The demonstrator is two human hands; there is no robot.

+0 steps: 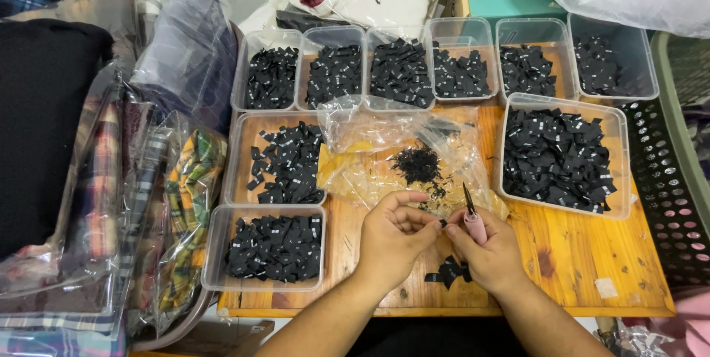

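Observation:
My left hand [396, 235] pinches a small black fabric label [442, 222] between thumb and fingers. My right hand [489, 253] touches the same label and grips a pink-handled thread snipper [472, 218], its dark blades pointing up. A few loose black labels [448, 271] lie on the wooden table [569, 253] under my hands. Just beyond them a crumpled clear plastic bag [384, 157] carries a pile of black thread clippings [416, 163].
Several clear plastic tubs of black labels ring the work spot: a row at the back [399, 68], two at the left [277, 246], a large one at the right [562, 153]. Bagged plaid fabrics [177, 201] lean at the left; a black perforated basket [669, 194] stands right.

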